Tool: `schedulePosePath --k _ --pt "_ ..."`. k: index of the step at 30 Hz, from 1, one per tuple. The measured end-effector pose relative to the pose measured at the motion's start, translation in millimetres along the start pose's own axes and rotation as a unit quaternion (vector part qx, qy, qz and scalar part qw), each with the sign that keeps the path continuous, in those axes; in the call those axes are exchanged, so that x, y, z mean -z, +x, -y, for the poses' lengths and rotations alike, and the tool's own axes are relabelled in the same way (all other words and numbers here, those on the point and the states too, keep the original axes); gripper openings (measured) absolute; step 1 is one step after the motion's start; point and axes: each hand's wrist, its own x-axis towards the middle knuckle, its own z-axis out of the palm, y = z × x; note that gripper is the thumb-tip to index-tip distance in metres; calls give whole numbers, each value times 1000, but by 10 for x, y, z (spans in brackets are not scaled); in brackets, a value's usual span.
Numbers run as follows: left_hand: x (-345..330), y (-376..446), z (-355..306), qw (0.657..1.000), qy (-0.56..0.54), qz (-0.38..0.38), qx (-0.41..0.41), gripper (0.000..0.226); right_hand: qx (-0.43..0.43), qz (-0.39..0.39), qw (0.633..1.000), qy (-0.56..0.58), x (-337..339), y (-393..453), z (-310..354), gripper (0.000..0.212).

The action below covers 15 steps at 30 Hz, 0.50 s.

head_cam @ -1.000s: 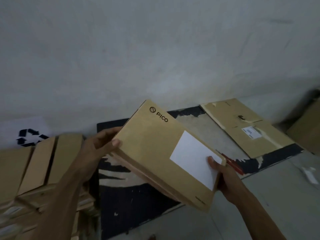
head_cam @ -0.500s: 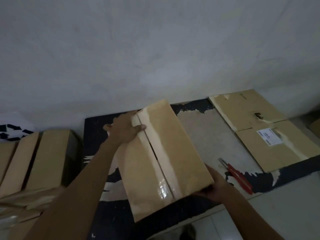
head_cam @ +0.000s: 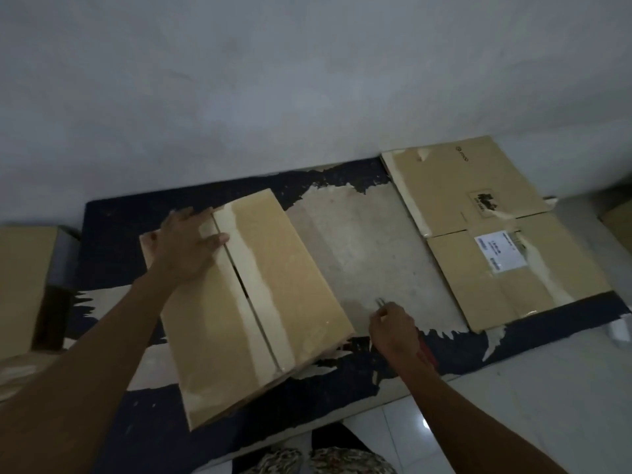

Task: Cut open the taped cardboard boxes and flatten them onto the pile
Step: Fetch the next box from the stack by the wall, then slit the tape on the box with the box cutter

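Observation:
A brown cardboard box [head_cam: 284, 302] lies flat on the worn dark mat [head_cam: 113, 234], its taped centre seam facing up and running away from me. My left hand [head_cam: 184, 244] rests spread and flat on the box's far left corner, thumb on the tape. Just right of the box, my right hand [head_cam: 393, 328] is curled over a red-handled cutter [head_cam: 427, 352]. The metal tip pokes out past the fingers and the red handle shows under the wrist. Flattened boxes [head_cam: 478, 234] form a pile at the mat's right end.
More brown boxes [head_cam: 24, 285] stand stacked at the left edge. A grey wall runs behind the mat. White floor tiles [head_cam: 530, 405] lie in front and to the right, with a small white scrap [head_cam: 619, 331] there. My patterned trousers [head_cam: 307, 461] show at the bottom.
The box has been turned over and laid seam-up on the mat. My right hand let go of its near corner and moved right onto the cutter. The left hand now lies flat on top.

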Motion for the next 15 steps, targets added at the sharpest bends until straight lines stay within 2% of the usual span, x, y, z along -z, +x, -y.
schedulePosePath --k 2,5,10,15 --pt "-72 -129 -49 999 -1 -38 8 68 0 -53 991 -120 -23 100 -208 29" --pt "-141 -329 -199 995 0 -92 21 62 -5 -51 974 -220 -53 223 -450 25" --pt "-151 -375 -218 996 -17 -90 19 51 19 -29 976 -217 -9 382 -512 18" --pt "-116 -390 -166 997 1 -74 2 48 145 -8 984 -105 59 460 -10 12"
